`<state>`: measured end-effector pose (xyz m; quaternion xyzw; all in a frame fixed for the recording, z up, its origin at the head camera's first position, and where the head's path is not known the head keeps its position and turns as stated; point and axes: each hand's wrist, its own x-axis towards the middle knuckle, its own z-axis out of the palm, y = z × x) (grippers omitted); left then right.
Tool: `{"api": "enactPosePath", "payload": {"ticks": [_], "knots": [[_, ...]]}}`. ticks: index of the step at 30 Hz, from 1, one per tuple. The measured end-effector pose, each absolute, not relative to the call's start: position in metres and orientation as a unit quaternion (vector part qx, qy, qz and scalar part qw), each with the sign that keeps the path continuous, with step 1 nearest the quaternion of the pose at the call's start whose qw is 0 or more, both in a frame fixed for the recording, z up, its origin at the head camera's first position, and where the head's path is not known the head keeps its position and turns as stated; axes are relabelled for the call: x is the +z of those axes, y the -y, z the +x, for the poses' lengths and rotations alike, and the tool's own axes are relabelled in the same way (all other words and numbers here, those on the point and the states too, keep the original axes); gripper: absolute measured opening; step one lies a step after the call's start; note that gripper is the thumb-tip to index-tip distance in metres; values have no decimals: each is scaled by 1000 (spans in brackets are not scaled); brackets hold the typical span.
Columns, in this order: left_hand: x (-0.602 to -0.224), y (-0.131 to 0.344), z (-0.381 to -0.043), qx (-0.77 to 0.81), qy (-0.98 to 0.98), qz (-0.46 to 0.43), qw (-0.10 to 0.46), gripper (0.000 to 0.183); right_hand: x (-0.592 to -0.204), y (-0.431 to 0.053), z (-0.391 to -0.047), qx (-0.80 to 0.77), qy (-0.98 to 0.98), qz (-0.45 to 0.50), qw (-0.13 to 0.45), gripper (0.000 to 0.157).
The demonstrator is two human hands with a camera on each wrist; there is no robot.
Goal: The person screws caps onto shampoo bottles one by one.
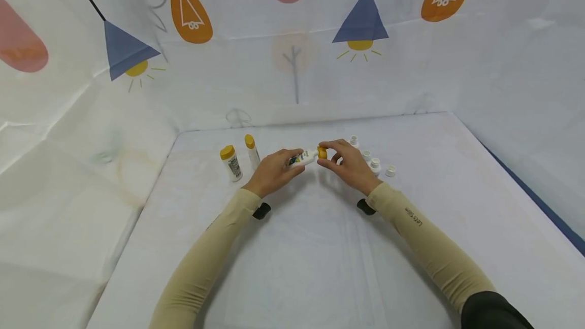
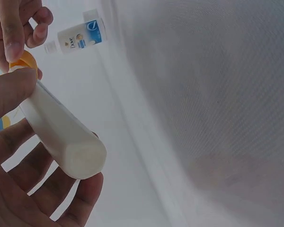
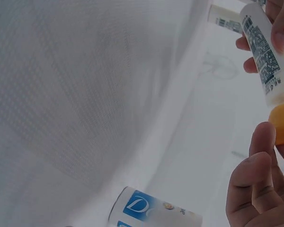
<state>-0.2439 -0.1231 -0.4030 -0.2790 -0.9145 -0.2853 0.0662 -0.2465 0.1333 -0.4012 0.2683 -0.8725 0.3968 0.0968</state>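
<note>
Held tilted above the table is a slim white bottle (image 1: 303, 158) with printed text on its side. My left hand (image 1: 275, 170) grips its body, thumb on one side and fingers spread along the other. At the bottle's end sits a yellow-orange cap (image 1: 322, 153), which my right hand (image 1: 348, 164) pinches between thumb and fingertips. From the left wrist, the bottle's rounded base (image 2: 85, 158) faces the camera. In the right wrist view the printed label (image 3: 262, 52) shows, with the cap (image 3: 281, 123) at the bottle's end.
Two white bottles with yellow caps, a wider one (image 1: 233, 165) and a slimmer one (image 1: 253, 154), stand left of my hands. Beside my right hand are several small white bottles (image 1: 375, 167), partly hidden, and a small white cap (image 1: 390, 171). A Dove label (image 2: 92, 33) faces the left wrist.
</note>
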Motion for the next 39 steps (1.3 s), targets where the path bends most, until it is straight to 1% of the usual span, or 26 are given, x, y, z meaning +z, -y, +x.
{"api": "enactPosePath", "payload": {"ticks": [13,17,22,27,34,39], "knots": [[-399,113,-242,-264,915,-301,44,51,-401,-141,-246,418,860,278,96,48],[-398,110,-239,-256,917,-304,32,51,-402,-144,-246,416,849,306,112,48],[-397,106,-236,-255,915,-312,29,51,-401,-149,-249,408,835,341,144,49],[-398,103,-238,-258,914,-313,29,51,-399,-152,-249,401,834,344,157,47],[-399,106,-237,-266,906,-323,58,50,-398,-152,-248,410,839,330,142,43],[-400,106,-235,-273,894,-342,93,49,-397,-151,-246,424,849,295,112,27]]}}
